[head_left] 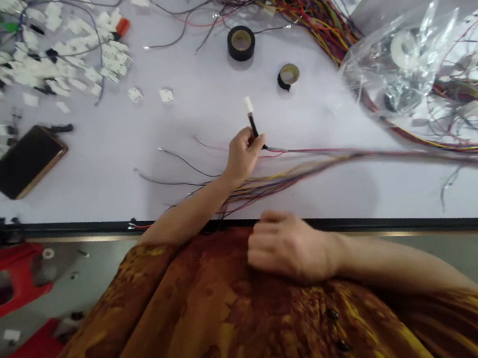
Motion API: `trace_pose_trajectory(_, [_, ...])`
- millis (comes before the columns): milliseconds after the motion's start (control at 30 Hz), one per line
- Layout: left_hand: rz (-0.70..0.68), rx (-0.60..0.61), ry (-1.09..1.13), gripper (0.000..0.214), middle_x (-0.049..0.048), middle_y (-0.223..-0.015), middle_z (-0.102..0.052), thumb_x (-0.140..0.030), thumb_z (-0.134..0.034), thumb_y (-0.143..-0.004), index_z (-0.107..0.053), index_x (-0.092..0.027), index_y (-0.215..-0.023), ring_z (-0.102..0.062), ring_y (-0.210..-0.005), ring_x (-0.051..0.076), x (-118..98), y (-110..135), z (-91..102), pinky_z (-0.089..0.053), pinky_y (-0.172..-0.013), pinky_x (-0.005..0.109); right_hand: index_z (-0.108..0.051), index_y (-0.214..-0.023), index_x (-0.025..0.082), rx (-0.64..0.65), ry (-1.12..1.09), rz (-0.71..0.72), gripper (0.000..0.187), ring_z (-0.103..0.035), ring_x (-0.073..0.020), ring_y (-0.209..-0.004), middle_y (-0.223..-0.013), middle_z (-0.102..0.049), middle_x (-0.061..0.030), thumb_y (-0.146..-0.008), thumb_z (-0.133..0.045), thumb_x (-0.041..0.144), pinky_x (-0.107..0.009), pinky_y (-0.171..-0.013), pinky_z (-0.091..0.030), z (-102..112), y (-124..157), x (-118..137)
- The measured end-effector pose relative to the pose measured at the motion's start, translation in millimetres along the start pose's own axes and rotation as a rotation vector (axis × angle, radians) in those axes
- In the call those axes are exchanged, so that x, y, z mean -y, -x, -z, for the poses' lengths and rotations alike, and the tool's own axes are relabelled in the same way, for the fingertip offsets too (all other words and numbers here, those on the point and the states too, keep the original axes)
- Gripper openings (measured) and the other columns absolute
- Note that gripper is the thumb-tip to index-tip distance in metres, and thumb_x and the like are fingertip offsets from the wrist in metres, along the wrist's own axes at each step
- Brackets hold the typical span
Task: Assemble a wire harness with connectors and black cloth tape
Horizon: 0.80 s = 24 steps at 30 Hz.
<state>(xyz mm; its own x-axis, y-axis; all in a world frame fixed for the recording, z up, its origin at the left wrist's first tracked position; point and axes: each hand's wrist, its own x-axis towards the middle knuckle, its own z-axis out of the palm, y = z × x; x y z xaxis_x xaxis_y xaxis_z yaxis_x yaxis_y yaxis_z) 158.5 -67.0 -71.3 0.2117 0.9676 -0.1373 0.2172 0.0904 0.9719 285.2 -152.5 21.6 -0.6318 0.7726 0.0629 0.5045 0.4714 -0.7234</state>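
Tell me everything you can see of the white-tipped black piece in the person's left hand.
It is a slim black sleeve, possibly tape-wrapped wire, tipped with a small white plastic connector. It points away from the person, slightly tilted, pinched by the fingers of the left hand, which hide its lower end. Thin wires emerge beside the hand and run rightward over the pale table.

Hands: two, the left hand [242,155] and the right hand [287,249]. Held in the left hand: one white connector [248,105]. Beyond the hands: two rolls of black tape [241,43], two loose white connectors [166,95], one clear plastic bag [400,64]. Left of the hands: one smartphone [25,162]. Lower left of the hands: two red plastic stools [14,279].
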Motion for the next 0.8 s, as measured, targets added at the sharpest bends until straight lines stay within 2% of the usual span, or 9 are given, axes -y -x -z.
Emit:
trace_pose_trajectory(33, [-0.008,0.001,0.016,0.027,-0.0019,-0.066,-0.045,-0.031,-0.058,-0.090,-0.044,-0.020,-0.069,-0.042,-0.064,0.012,-0.7,-4.2,1.2,-0.038,-0.060,0.026,-0.056,-0.072,0.026,0.029,-0.008,0.107,0.022,-0.049,-0.0171,-0.067,-0.069,-0.057,0.0002,-0.093,-0.050,0.026,-0.034,-0.070,-0.042,2.6,0.2,-4.6])
trace_pose_trajectory(67, [-0.018,0.031,0.044,0.025,-0.0014,-0.068,-0.047,-0.033,-0.058,-0.091,-0.047,-0.020,-0.071,-0.044,-0.065,0.012,-2.2,-6.7,2.7,-0.039,-0.060,0.025,-0.056,-0.073,0.024,-0.040,0.074,0.218,0.023,-0.048,-0.0176,-0.067,-0.069,-0.057,-0.0011,-0.095,-0.046,0.023,-0.035,-0.068,-0.041,7.9,-0.6,-15.9])
trace_pose_trajectory(200, [0.092,0.243,0.187,0.025,-0.0035,-0.063,-0.043,-0.042,-0.052,-0.096,-0.058,-0.019,-0.087,-0.041,-0.053,0.009,-9.6,0.2,14.5,-0.036,-0.050,0.023,-0.063,-0.095,0.018,-0.324,0.373,-0.303,0.023,-0.058,-0.0247,-0.091,-0.091,-0.063,-0.0104,-0.098,-0.048,0.036,-0.043,-0.085,-0.044,46.6,-17.0,-99.4])
trace_pose_trajectory(300, [0.138,0.292,0.209,0.037,-0.0040,-0.061,-0.043,-0.051,-0.047,-0.098,-0.063,-0.018,-0.096,-0.038,-0.046,0.008,-10.1,11.9,26.5,-0.033,-0.045,0.024,-0.063,-0.112,0.015,-0.420,0.465,-0.400,0.039,-0.054,-0.0322,-0.114,-0.114,-0.061,-0.0176,-0.096,-0.052,0.049,-0.053,-0.097,-0.039,63.8,-36.7,-141.3])
trace_pose_trajectory(400, [0.037,0.223,0.116,0.043,-0.0020,-0.062,-0.051,-0.055,-0.046,-0.098,-0.066,-0.017,-0.099,-0.042,-0.043,0.008,-9.3,16.0,35.1,-0.035,-0.046,0.026,-0.067,-0.110,0.019,-0.384,0.334,-0.301,0.036,-0.055,-0.0312,-0.112,-0.113,-0.063,-0.0148,-0.090,-0.062,0.048,-0.052,-0.095,-0.042,50.7,-47.9,-134.6])
trace_pose_trajectory(500, [-0.128,0.159,-0.064,0.041,0.0035,-0.073,-0.065,-0.050,-0.047,-0.098,-0.069,-0.016,-0.096,-0.056,-0.056,0.012,-13.2,9.7,41.3,-0.044,-0.059,0.027,-0.069,-0.083,0.020,-0.239,0.017,-0.224,0.023,-0.058,-0.0197,-0.079,-0.082,-0.063,-0.0054,-0.089,-0.064,0.042,-0.036,-0.076,-0.046,19.4,-45.4,-105.8])
trace_pose_trajectory(567, [-0.247,0.197,-0.217,0.035,0.0060,-0.084,-0.070,-0.045,-0.051,-0.097,-0.071,-0.017,-0.097,-0.063,-0.071,0.015,-18.0,0.6,48.2,-0.046,-0.069,0.028,-0.062,-0.068,0.019,-0.217,-0.106,-0.238,0.029,-0.052,-0.0142,-0.066,-0.070,-0.056,-0.0014,-0.089,-0.062,0.038,-0.030,-0.066,-0.041,0.8,-40.6,-91.9])
trace_pose_trajectory(667, [-0.385,0.332,-0.513,0.025,0.0051,-0.086,-0.071,-0.042,-0.062,-0.091,-0.075,-0.020,-0.093,-0.064,-0.076,0.017,-22.3,-18.4,70.0,-0.045,-0.071,0.029,-0.057,-0.061,0.018,-0.338,-0.160,-0.360,0.035,-0.048,-0.0121,-0.063,-0.064,-0.051,0.0002,-0.091,-0.055,0.035,-0.028,-0.064,-0.038,-12.3,-36.7,-88.2])
trace_pose_trajectory(800, [-0.444,0.399,-0.713,0.025,0.0021,-0.079,-0.070,-0.043,-0.064,-0.088,-0.074,-0.025,-0.075,-0.061,-0.071,0.018,-14.5,-48.6,120.0,-0.041,-0.067,0.030,-0.063,-0.069,0.018,-0.516,-0.322,-0.650,0.037,-0.042,-0.0113,-0.054,-0.053,-0.044,0.0038,-0.092,-0.049,0.044,-0.026,-0.058,-0.036,-10.7,-43.1,-101.8])
